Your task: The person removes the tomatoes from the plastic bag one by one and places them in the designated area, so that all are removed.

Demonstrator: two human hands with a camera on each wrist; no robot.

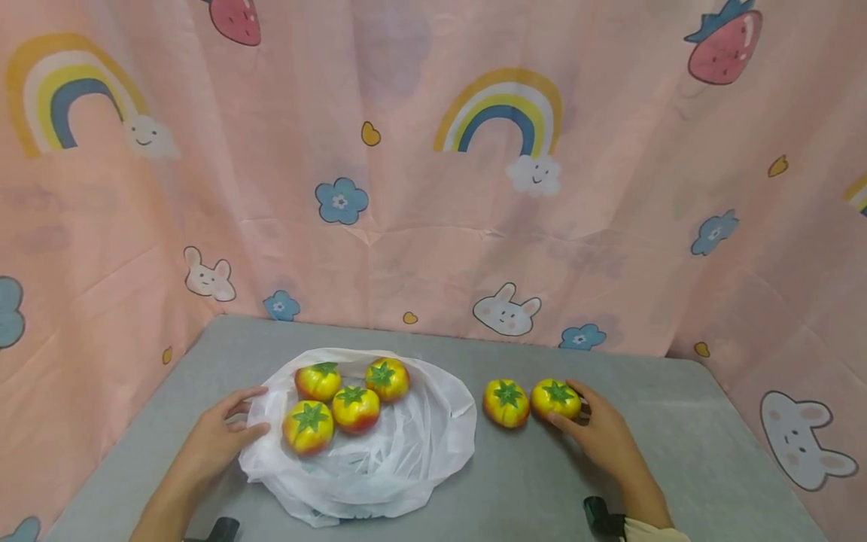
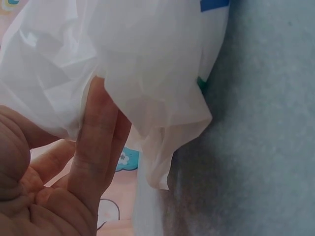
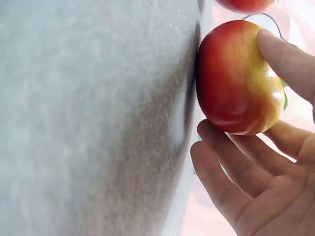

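Observation:
My right hand (image 1: 604, 430) has its thumb and fingers around a yellow-red tomato (image 1: 555, 399) with a green star-shaped leaf top. The right wrist view shows the thumb on the upper side of this tomato (image 3: 238, 78) and fingertips at its lower side, close to the tabletop. Just left of it sits a second tomato (image 1: 506, 403). My left hand (image 1: 218, 435) touches the left side of a white plastic bag (image 1: 440, 421), its fingers fairly straight. Up close, the bag (image 2: 147, 64) covers the fingertips. Several similar tomatoes (image 1: 355, 410) lie in the bag's wide mouth.
A grey table (image 1: 528, 489) carries everything. Behind it hangs a pink curtain (image 1: 406, 263) printed with rainbows, rabbits and flowers, meeting the table's back edge. Dark camera mounts (image 1: 596, 516) sit at the wrists.

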